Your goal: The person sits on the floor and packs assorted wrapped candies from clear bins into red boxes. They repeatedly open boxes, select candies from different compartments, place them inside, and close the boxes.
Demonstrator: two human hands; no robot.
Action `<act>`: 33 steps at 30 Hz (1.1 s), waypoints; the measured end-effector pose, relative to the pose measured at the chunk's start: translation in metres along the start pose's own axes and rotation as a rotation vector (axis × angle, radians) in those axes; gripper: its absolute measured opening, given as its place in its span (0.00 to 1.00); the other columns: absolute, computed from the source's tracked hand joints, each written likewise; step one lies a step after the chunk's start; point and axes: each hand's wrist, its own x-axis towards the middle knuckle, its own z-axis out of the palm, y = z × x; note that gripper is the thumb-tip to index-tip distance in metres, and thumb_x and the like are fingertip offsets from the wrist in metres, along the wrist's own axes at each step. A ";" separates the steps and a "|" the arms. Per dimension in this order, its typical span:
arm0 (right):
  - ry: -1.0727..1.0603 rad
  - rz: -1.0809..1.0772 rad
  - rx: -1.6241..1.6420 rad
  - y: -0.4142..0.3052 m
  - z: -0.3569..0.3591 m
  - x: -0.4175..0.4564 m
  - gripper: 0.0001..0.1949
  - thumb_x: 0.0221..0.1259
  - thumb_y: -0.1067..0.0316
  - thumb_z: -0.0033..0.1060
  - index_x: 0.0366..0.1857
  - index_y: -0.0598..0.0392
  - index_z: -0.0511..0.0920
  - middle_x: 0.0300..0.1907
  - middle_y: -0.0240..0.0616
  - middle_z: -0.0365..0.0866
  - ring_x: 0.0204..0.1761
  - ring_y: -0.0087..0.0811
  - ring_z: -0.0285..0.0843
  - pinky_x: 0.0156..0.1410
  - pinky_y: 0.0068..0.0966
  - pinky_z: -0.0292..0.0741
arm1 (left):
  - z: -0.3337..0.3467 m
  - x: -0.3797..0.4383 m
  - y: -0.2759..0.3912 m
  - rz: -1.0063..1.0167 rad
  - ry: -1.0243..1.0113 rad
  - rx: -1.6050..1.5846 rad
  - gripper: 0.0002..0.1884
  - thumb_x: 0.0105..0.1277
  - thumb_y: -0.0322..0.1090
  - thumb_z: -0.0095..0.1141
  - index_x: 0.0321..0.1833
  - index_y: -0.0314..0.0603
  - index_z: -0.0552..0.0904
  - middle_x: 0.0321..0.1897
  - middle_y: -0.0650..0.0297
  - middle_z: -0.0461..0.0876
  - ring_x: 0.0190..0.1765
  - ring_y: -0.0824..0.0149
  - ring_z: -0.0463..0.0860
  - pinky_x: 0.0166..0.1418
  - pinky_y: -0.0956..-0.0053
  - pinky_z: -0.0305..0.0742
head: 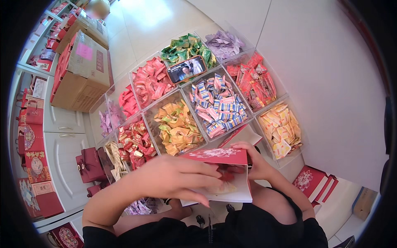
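Note:
A red and white paper gift box (217, 155), printed with a pale flower, is tilted before me with its open side facing me. My right hand (256, 161) grips its right end. Over the opening is my left hand (180, 176), fingers spread and slightly blurred; whether they touch anything inside cannot be told. Red wrapped pieces (228, 174) and a yellowish packet (229, 188) lie in the box. Just beyond it stand clear bins of yellow-wrapped sweets (178, 130), blue-striped sweets (221, 108) and white-and-yellow packets (280, 130).
A smartphone (186, 69) lies across the bins near the green-wrapped sweets (186, 46). Cardboard cartons (83, 77) and a white cabinet (66, 161) flank the left side. Flat red and white boxes (313, 184) lie at the right. Dark red gift bags (91, 166) stand left of the bins.

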 end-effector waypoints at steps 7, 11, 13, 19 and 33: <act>0.142 0.002 0.053 0.012 -0.014 -0.027 0.48 0.40 0.65 0.89 0.71 0.50 0.65 0.71 0.48 0.68 0.74 0.45 0.67 0.77 0.41 0.67 | 0.007 -0.051 -0.198 -0.661 0.379 0.245 0.14 0.64 0.35 0.68 0.52 0.43 0.85 0.38 0.58 0.86 0.45 0.56 0.87 0.54 0.65 0.81; 0.189 -0.031 0.022 0.017 -0.021 -0.033 0.49 0.38 0.60 0.91 0.69 0.51 0.66 0.70 0.50 0.69 0.73 0.46 0.68 0.77 0.42 0.66 | 0.081 -0.070 -0.249 -0.779 0.114 0.423 0.16 0.62 0.41 0.71 0.48 0.42 0.85 0.40 0.55 0.87 0.50 0.52 0.85 0.57 0.57 0.78; 0.183 -0.023 -0.010 0.013 -0.024 -0.035 0.48 0.40 0.60 0.90 0.69 0.51 0.66 0.70 0.50 0.69 0.73 0.46 0.68 0.77 0.42 0.66 | 0.096 -0.067 -0.255 -0.848 0.079 0.455 0.16 0.61 0.43 0.71 0.46 0.42 0.84 0.40 0.54 0.87 0.50 0.51 0.85 0.57 0.56 0.77; 0.239 -0.051 -0.049 0.021 -0.040 -0.052 0.45 0.41 0.62 0.89 0.68 0.53 0.68 0.68 0.50 0.71 0.72 0.46 0.69 0.76 0.41 0.66 | 0.082 -0.053 -0.248 -0.687 0.519 0.316 0.16 0.63 0.33 0.70 0.48 0.40 0.79 0.48 0.53 0.82 0.47 0.49 0.83 0.52 0.57 0.80; 0.322 -0.004 -0.011 0.024 -0.053 -0.059 0.48 0.42 0.62 0.89 0.70 0.57 0.65 0.70 0.49 0.69 0.73 0.44 0.68 0.77 0.42 0.66 | 0.078 0.046 -0.278 -0.319 -0.091 0.792 0.12 0.64 0.37 0.62 0.48 0.47 0.78 0.47 0.59 0.78 0.54 0.55 0.81 0.57 0.60 0.80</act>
